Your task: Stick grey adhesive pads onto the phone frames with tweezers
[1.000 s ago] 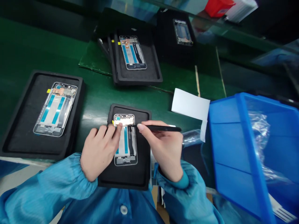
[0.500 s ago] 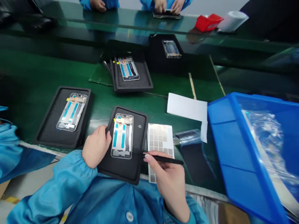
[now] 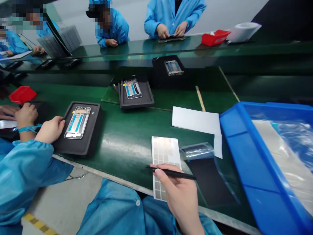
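Right hand (image 3: 179, 195) pinching black tweezers (image 3: 176, 173) just above grey-square sticker sheet (image 3: 166, 153), left hand (image 3: 50, 130) open, resting against edge of black foam tray (image 3: 94, 137), phone frame (image 3: 77, 122) lying in tray, on green table (image 3: 122, 156)

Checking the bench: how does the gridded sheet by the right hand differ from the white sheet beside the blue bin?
The gridded sheet shows rows of grey squares; the white sheet looks blank. The gridded sheet runs toward the person, the white sheet crosswise. The right hand overlaps the gridded sheet, not the white sheet. Both lie flat on the green bench.
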A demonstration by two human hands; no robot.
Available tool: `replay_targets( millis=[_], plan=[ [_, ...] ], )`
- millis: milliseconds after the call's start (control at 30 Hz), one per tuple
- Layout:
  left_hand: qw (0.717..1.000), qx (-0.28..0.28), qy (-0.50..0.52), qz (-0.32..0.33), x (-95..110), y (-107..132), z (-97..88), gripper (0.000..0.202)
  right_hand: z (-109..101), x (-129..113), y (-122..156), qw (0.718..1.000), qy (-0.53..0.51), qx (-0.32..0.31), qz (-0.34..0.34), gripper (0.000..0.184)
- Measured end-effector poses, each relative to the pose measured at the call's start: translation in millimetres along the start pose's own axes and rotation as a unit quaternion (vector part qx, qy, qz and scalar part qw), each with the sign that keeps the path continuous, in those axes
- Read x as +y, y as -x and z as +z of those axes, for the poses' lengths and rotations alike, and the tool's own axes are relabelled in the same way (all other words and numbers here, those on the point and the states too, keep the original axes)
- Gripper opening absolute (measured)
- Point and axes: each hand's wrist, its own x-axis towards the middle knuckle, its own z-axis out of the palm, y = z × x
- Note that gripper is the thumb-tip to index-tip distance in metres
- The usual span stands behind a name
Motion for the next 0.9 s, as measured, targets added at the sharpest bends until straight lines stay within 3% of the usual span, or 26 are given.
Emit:
replay_targets(
  millis=[67, 133, 200, 267, 333, 400, 500, 600, 700, 800, 900],
  plan=[
    [0.999, -0.021, 0.029, -0.005, 6.3, -2.5, -2.0, 0.011, -4.4, -5.4, -2.9, 1.000, 0.017, -0.001, -0.008, 0.022],
    [0.997, -0.023, 0.075, -0.002, 25.7, -0.6, -4.2, 0.014, -7.1, -10.8, -6.0, 0.999, 0.036, 0.001, -0.016, 0.023],
    [0.990, -0.021, 0.137, 0.010, 59.2, 2.4, -2.3, 0.023, -7.4, -15.7, -8.8, 0.998, 0.050, 0.006, -0.024, 0.023],
    [0.972, -0.052, 0.229, 0.006, 105.1, 2.5, 7.9, 0.032, -4.9, -20.4, -10.5, 0.998, 0.055, 0.009, -0.031, 0.023],
    [0.909, -0.142, 0.388, -0.054, 157.0, -4.0, 26.2, 0.044, -0.9, -25.2, -10.7, 0.998, 0.049, 0.006, -0.035, 0.024],
    [0.852, -0.195, 0.475, -0.107, 205.1, -17.8, 47.1, 0.048, 1.7, -29.6, -9.2, 0.999, 0.039, -0.001, -0.033, 0.025],
    [0.757, -0.235, 0.587, -0.166, 252.7, -44.2, 69.4, 0.041, -2.5, -33.5, -5.8, 0.999, 0.038, -0.005, -0.033, 0.025],
    [0.675, -0.250, 0.664, -0.203, 267.8, -62.4, 76.2, 0.039, -15.0, -33.4, -3.3, 0.998, 0.053, 0.010, -0.041, 0.025],
    [0.615, -0.268, 0.704, -0.233, 265.0, -66.9, 73.9, 0.040, -26.6, -32.0, -2.2, 0.997, 0.061, 0.031, -0.046, 0.025],
    [0.577, -0.286, 0.723, -0.250, 257.4, -59.9, 67.6, 0.040, -33.1, -31.5, -1.7, 0.996, 0.065, 0.041, -0.048, 0.027],
    [0.556, -0.291, 0.736, -0.254, 245.9, -38.5, 58.9, 0.032, -38.8, -29.0, -2.2, 0.996, 0.069, 0.044, -0.047, 0.028]
  ],
)
